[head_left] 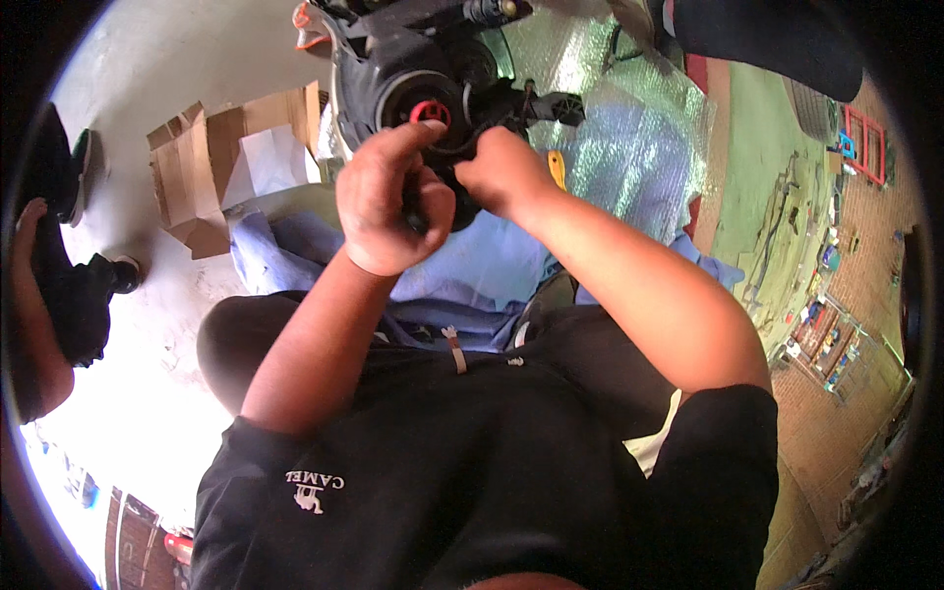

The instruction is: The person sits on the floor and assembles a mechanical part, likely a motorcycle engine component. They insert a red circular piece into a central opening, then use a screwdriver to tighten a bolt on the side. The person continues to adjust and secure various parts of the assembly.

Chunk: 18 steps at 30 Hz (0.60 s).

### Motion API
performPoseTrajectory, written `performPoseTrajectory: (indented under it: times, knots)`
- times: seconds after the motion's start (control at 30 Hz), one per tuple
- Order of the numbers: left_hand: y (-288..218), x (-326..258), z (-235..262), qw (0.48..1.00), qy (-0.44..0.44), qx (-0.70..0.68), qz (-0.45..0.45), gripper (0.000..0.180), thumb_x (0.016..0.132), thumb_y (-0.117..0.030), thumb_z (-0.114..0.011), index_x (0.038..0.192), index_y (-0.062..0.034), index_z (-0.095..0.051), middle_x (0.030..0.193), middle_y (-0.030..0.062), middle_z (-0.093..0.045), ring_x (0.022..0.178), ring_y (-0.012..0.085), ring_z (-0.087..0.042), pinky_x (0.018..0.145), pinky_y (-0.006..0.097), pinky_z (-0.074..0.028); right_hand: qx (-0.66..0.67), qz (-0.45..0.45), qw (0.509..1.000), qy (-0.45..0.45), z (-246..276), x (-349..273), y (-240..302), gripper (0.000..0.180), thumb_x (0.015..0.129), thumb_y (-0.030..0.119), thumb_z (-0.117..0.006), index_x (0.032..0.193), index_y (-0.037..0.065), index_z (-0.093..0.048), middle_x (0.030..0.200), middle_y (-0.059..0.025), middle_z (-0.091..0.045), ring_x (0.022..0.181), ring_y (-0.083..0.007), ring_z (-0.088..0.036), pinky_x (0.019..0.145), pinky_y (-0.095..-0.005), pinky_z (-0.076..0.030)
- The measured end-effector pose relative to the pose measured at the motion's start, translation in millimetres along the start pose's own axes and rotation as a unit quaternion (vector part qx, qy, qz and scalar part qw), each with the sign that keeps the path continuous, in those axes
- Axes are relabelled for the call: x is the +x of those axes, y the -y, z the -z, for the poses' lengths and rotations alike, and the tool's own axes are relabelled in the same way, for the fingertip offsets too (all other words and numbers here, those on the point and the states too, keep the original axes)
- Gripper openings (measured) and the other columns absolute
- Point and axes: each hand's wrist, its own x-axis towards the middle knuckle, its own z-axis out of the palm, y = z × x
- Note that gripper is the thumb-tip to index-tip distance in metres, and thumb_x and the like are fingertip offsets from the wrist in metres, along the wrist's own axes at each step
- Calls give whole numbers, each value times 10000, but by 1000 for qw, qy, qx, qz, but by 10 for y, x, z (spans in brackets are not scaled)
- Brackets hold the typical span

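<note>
What looks like a car headlight [366, 74] is at the top centre, its black back housing with round openings facing up. A red round part [430, 115] sits inside one opening. My left hand [393, 202] is at the near side, its index finger stretched to the red part's edge. Its other fingers are curled, with something dark by them that I cannot make out. My right hand [503, 175] is closed against the housing's near right side, fingertips hidden. Just right of it lies a yellow-handled thing [558, 168], mostly covered by my forearm.
Blue cloth [472, 258] lies under the headlight, before my knees. Silvery bubble wrap [639, 147] spreads to the right. An opened cardboard box [197, 182] lies at left. Another person's arm [37, 305] and shoes show at the far left; a dark-clothed leg [767, 39] is at upper right.
</note>
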Motion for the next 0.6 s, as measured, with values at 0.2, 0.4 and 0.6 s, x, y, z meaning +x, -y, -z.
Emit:
performPoseTrajectory:
  times: [0.2, 0.4, 0.6]
  knots:
    - [-12, 34, 17, 1000, -10, -6, 24, 467, 633, 72, -547, 1089, -7, -609, 645, 72, -503, 524, 236, -519, 509, 328, -442, 38, -4, 999, 9, 46, 28, 63, 324, 720, 217, -685, 931, -27, -722, 925, -280, -691, 937, -437, -671, 849, -473, -530]
    - [-49, 76, -2, 999, 19, 4, -49, 483, 587, 64, -561, 1065, 3, -592, 735, 103, -607, 545, 273, -536, 514, 366, -460, -14, -11, 999, -35, 116, -116, 143, 282, 741, 235, -683, 871, -12, -729, 854, -274, -685, 874, -412, -683, 774, -463, -530]
    - [-46, 113, -19, 998, 15, -7, -63, 482, 611, 70, -558, 1088, 3, -578, 680, 79, -542, 517, 249, -503, 490, 343, -425, 18, -82, 996, -22, 20, -21, 29, 284, 738, 215, -693, 895, -20, -724, 908, -285, -685, 934, -438, -669, 808, -461, -534]
